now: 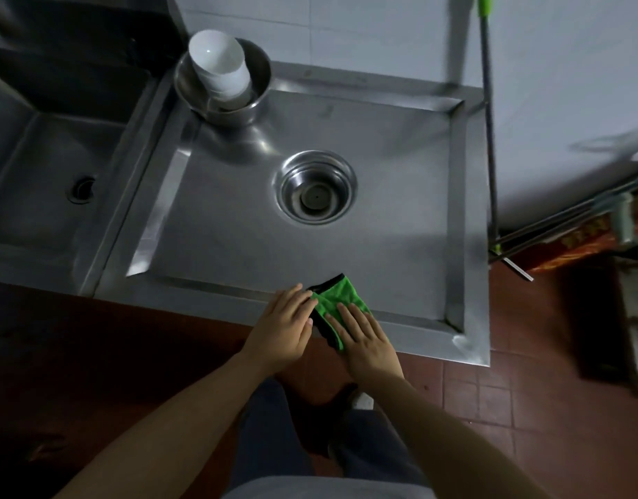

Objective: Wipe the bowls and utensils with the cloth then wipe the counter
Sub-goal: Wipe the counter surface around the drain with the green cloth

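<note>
While both of your hands lie flat on the cloth, the bowls wait at the far corner of the counter.

Your steel counter [400, 225] fills most of the view, with a round drain [315, 187] sunk near its middle and a deeper sink [40, 196] to the left. At the far left corner a metal bowl [254, 72] holds a tilted stack of white bowls [220, 63]. A mop handle [488, 138] leans at the counter's right edge. On the near rim lies the green cloth [333, 297], folded, black at its edge. Your left hand [286, 324] has straight fingers touching the cloth's left side; your right hand [364, 334] presses flat on top, fingers spread. Neither grip is curled round anything.
</note>
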A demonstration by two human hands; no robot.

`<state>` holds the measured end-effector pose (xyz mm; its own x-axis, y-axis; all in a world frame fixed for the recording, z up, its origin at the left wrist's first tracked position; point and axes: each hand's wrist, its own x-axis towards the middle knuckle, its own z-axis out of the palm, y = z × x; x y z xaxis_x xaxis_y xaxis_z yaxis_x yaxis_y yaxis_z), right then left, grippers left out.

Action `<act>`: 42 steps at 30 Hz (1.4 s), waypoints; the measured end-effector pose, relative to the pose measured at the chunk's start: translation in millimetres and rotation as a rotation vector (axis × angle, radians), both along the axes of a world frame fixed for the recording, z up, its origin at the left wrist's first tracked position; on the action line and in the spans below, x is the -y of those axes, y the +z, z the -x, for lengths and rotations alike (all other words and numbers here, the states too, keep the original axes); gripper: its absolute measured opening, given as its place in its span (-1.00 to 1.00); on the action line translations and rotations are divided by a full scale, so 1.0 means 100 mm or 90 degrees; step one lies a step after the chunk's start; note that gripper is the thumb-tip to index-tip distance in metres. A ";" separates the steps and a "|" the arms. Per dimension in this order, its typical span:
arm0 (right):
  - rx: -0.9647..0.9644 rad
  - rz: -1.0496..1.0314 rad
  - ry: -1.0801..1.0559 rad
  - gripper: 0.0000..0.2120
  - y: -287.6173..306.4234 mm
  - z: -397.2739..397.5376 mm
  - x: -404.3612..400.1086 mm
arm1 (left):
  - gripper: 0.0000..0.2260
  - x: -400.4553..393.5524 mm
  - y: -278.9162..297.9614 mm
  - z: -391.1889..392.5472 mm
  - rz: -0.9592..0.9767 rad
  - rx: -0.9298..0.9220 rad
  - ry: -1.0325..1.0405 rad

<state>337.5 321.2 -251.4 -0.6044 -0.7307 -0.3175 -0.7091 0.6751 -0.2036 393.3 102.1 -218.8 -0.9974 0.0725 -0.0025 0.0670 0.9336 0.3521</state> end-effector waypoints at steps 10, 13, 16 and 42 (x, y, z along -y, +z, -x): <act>0.000 -0.013 -0.060 -0.41 0.10 0.28 -1.22 | -0.60 -1.07 -0.12 0.34 0.013 0.045 -0.121; 0.002 -0.002 -0.083 -0.43 0.15 0.33 -1.48 | -0.58 -1.32 -0.11 0.43 0.024 0.059 -0.141; -0.001 -0.011 -0.090 -0.42 0.16 0.37 -1.68 | -0.56 -1.52 -0.11 0.51 0.028 0.084 -0.153; 0.188 0.169 -0.466 -0.78 1.54 1.01 -1.11 | -0.87 -1.04 1.47 1.38 -0.138 0.086 -0.069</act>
<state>236.9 432.3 -97.7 -0.8746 -0.2584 -0.4102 -0.0016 0.8477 -0.5305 255.1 206.2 -71.8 -0.9755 0.1917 -0.1083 0.1007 0.8257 0.5551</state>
